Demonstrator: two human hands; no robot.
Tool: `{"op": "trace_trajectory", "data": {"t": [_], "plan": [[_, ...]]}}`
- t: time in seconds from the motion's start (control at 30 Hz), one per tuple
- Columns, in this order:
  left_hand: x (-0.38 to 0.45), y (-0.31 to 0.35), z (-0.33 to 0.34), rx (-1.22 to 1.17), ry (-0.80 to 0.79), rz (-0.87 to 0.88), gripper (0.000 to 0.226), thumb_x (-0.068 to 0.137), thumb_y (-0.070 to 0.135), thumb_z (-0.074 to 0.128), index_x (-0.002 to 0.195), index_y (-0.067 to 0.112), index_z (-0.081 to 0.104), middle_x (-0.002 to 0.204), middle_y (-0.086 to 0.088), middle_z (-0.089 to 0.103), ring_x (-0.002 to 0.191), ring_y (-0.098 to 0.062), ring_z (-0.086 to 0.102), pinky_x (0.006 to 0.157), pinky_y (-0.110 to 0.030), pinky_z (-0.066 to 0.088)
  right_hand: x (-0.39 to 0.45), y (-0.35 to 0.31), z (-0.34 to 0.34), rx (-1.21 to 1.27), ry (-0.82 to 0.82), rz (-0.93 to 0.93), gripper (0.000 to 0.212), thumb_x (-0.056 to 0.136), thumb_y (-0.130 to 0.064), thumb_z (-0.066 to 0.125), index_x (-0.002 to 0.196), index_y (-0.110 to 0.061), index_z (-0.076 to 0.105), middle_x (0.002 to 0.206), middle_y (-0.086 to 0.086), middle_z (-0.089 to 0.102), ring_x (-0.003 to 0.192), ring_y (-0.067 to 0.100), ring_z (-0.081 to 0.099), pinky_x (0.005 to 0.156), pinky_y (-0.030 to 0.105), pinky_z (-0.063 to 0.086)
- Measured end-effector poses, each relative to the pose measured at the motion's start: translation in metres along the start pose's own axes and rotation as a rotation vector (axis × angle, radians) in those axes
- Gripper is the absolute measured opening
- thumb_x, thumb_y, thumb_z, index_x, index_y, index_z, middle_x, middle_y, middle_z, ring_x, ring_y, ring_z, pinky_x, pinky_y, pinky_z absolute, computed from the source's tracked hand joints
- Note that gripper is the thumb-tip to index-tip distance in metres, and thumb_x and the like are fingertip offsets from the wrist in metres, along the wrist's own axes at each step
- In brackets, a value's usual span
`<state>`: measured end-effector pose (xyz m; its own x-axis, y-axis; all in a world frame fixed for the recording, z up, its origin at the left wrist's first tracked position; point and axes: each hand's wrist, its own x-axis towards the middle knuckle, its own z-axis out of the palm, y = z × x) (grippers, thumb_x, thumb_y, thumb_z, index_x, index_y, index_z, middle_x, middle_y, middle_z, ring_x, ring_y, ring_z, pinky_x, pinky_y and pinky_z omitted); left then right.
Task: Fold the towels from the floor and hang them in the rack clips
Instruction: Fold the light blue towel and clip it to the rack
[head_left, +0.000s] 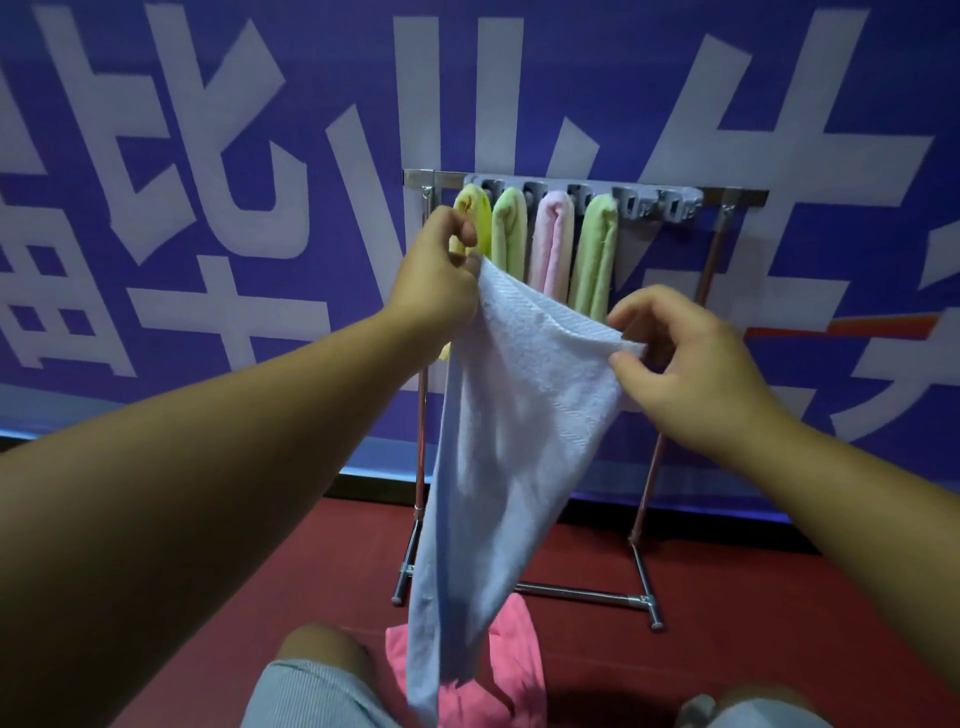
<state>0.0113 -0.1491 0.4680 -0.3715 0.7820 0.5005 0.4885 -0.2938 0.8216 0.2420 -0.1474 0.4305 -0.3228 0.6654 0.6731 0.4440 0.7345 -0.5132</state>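
Observation:
A pale blue towel hangs in front of me, held by its top edge. My left hand pinches its upper left corner, and my right hand pinches the upper right corner lower down. Behind it stands a metal rack with a grey clip strip. Clipped there hang a yellow towel, a green towel, a pink towel and another green towel. The clips at the strip's right end hold nothing. A bright pink towel lies on the floor, partly hidden by the blue one.
A purple banner with large white characters covers the wall behind the rack. The floor is dark red. My knees in grey shorts show at the bottom edge. The rack's feet spread across the floor.

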Motion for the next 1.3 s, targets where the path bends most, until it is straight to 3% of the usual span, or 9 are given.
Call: {"op": "trace_trajectory", "data": {"t": [0.1, 0.2, 0.33, 0.43, 0.57, 0.8, 0.93, 1.13, 1.3], "plan": [[-0.003, -0.001, -0.003, 0.042, -0.106, 0.01, 0.044, 0.08, -0.018, 0.029, 0.077, 0.016, 0.056, 0.072, 0.0, 0.052, 0.06, -0.011, 0.042, 0.04, -0.014, 0.035, 0.006, 0.008, -0.003, 0.109, 0.085, 0.092, 0.029, 0.081, 0.004, 0.06, 0.084, -0.025, 0.057, 0.079, -0.007, 0.059, 0.066, 0.008, 0.053, 0.066, 0.019, 0.046], [-0.003, -0.005, -0.006, 0.078, -0.19, -0.013, 0.055, 0.075, -0.021, 0.028, 0.068, 0.02, 0.065, 0.072, 0.002, 0.06, 0.067, -0.014, 0.053, 0.054, -0.022, 0.049, 0.012, 0.011, -0.008, 0.065, 0.064, 0.141, 0.034, 0.08, 0.01, 0.056, 0.074, -0.023, 0.06, 0.08, -0.003, 0.057, 0.053, 0.003, 0.048, 0.053, 0.008, 0.037], [-0.004, -0.014, -0.003, 0.138, -0.272, -0.002, 0.055, 0.089, -0.015, 0.036, 0.077, 0.024, 0.073, 0.092, 0.002, 0.067, 0.089, -0.018, 0.062, 0.076, -0.034, 0.058, 0.019, 0.015, -0.016, -0.119, -0.146, 0.29, 0.035, 0.079, 0.006, 0.051, 0.071, -0.021, 0.072, 0.052, -0.011, 0.057, 0.041, 0.003, 0.045, 0.038, 0.009, 0.03], [-0.008, -0.017, 0.001, 0.226, -0.343, 0.035, 0.049, 0.091, -0.011, 0.043, 0.092, 0.025, 0.078, 0.106, 0.001, 0.07, 0.099, -0.022, 0.066, 0.084, -0.042, 0.06, 0.023, 0.017, -0.016, -0.211, -0.18, 0.34, 0.03, 0.077, 0.0, 0.056, 0.066, -0.022, 0.073, 0.059, -0.009, 0.065, 0.052, 0.005, 0.052, 0.042, 0.01, 0.036], [-0.011, -0.018, 0.005, 0.394, -0.455, 0.09, 0.039, 0.095, -0.004, 0.05, 0.114, 0.02, 0.074, 0.12, -0.001, 0.068, 0.106, -0.018, 0.064, 0.093, -0.035, 0.056, 0.021, 0.017, -0.016, -0.148, -0.189, 0.377, 0.039, 0.074, 0.007, 0.048, 0.069, -0.022, 0.074, 0.061, -0.007, 0.067, 0.047, 0.006, 0.051, 0.042, 0.016, 0.04], [-0.019, -0.012, 0.007, 0.536, -0.503, 0.08, 0.043, 0.091, -0.008, 0.048, 0.118, 0.016, 0.072, 0.123, -0.006, 0.066, 0.104, -0.022, 0.064, 0.085, -0.027, 0.052, 0.013, 0.013, -0.011, -0.218, -0.432, 0.117, 0.042, 0.079, 0.006, 0.069, 0.071, -0.035, 0.073, 0.074, -0.025, 0.07, 0.073, -0.009, 0.063, 0.071, 0.012, 0.051], [-0.022, -0.008, 0.006, 0.483, -0.54, 0.041, 0.044, 0.09, -0.009, 0.048, 0.118, 0.016, 0.071, 0.108, -0.002, 0.066, 0.087, -0.017, 0.063, 0.074, -0.025, 0.055, 0.01, 0.001, -0.006, -0.272, -0.438, -0.183, 0.024, 0.084, -0.006, 0.073, 0.084, -0.03, 0.075, 0.128, -0.011, 0.064, 0.124, 0.01, 0.049, 0.106, 0.025, 0.04], [-0.025, -0.005, 0.009, 0.315, -0.572, -0.061, 0.043, 0.087, -0.012, 0.052, 0.099, 0.022, 0.077, 0.088, -0.003, 0.069, 0.075, -0.014, 0.069, 0.059, -0.015, 0.054, 0.005, -0.009, 0.009, -0.266, -0.434, -0.327, 0.012, 0.085, -0.019, 0.07, 0.093, -0.028, 0.073, 0.086, -0.01, 0.066, 0.093, 0.015, 0.056, 0.092, 0.038, 0.044], [-0.03, -0.007, 0.011, 0.296, -0.622, -0.026, 0.028, 0.093, 0.0, 0.056, 0.096, 0.019, 0.077, 0.088, -0.007, 0.073, 0.076, -0.015, 0.073, 0.063, -0.019, 0.058, 0.005, -0.015, 0.011, -0.177, -0.458, -0.292, 0.019, 0.087, -0.018, 0.067, 0.093, -0.035, 0.066, 0.102, -0.014, 0.06, 0.108, -0.004, 0.047, 0.11, 0.037, 0.019]]}}
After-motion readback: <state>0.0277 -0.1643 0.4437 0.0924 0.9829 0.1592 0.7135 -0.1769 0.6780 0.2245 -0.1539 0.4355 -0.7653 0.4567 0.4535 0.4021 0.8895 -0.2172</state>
